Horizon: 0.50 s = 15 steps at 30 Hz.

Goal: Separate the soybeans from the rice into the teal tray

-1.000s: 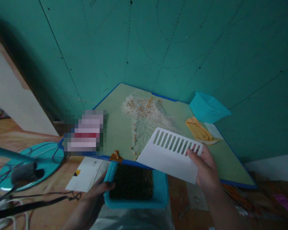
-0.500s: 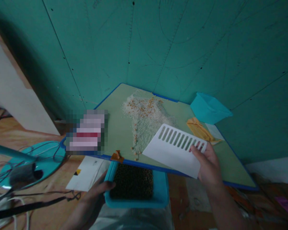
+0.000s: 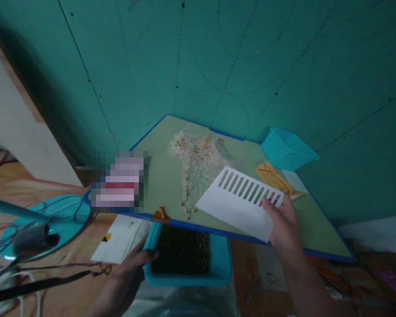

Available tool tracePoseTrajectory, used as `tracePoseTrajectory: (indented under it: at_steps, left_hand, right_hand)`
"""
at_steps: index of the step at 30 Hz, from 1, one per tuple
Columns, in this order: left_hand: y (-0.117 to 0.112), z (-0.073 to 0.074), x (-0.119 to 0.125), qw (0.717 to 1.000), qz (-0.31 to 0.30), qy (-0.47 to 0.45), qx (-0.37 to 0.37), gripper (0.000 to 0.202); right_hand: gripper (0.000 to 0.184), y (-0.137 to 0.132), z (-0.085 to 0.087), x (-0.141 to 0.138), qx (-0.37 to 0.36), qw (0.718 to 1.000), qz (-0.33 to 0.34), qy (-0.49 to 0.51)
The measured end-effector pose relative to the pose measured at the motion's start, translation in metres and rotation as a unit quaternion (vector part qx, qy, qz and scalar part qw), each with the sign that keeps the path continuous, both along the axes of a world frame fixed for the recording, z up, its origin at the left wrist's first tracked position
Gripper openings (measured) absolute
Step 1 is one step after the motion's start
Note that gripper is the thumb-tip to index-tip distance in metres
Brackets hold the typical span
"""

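My right hand (image 3: 285,224) pinches a white slotted plastic scraper (image 3: 232,204) by its right end, tilted over the table's front edge. Left of the scraper, a spread of pale grains (image 3: 198,169) lies on the green tabletop (image 3: 160,176). Orange-yellow kernels (image 3: 198,152) are mixed into it, with a few trailing toward the front. Below the table edge, my left hand (image 3: 141,259) grips the left side of a turquoise tub (image 3: 221,259), thumb over its rim. Dark small beans or grains (image 3: 181,251) fill much of the tub.
A turquoise pouch (image 3: 288,149) and a yellow packet (image 3: 275,178) lie at the table's right. On its left rests a blurred-out pinkish object (image 3: 122,180). Brown tape (image 3: 161,215) sticks to the front edge. A turquoise round base (image 3: 69,211) with cables stands on the floor, left.
My right hand and the scraper have shifted up slightly. My left hand and the tub stay where they were.
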<state>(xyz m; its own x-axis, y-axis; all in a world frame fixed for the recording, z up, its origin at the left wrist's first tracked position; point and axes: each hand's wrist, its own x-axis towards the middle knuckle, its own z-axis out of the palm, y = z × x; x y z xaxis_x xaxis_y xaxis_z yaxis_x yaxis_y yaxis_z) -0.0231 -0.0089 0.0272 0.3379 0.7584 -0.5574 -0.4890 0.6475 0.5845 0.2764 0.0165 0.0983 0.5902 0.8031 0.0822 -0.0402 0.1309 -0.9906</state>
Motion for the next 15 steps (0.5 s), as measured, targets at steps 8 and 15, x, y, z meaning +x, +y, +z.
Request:
tracePoseTrajectory:
  at_steps: [8,15]
  left_hand:
    - [0.0009,0.0020,-0.0008,1.000,0.019,0.001,-0.004,0.075]
    - [0.0010,-0.0003,-0.0015,1.000,0.016,0.000,-0.005,0.074]
  right_hand:
    - [0.037,0.0032,-0.0063,0.0007,-0.003,0.999,0.036,0.004]
    - [0.036,0.0027,-0.0076,-0.0008,-0.013,0.999,0.042,0.013]
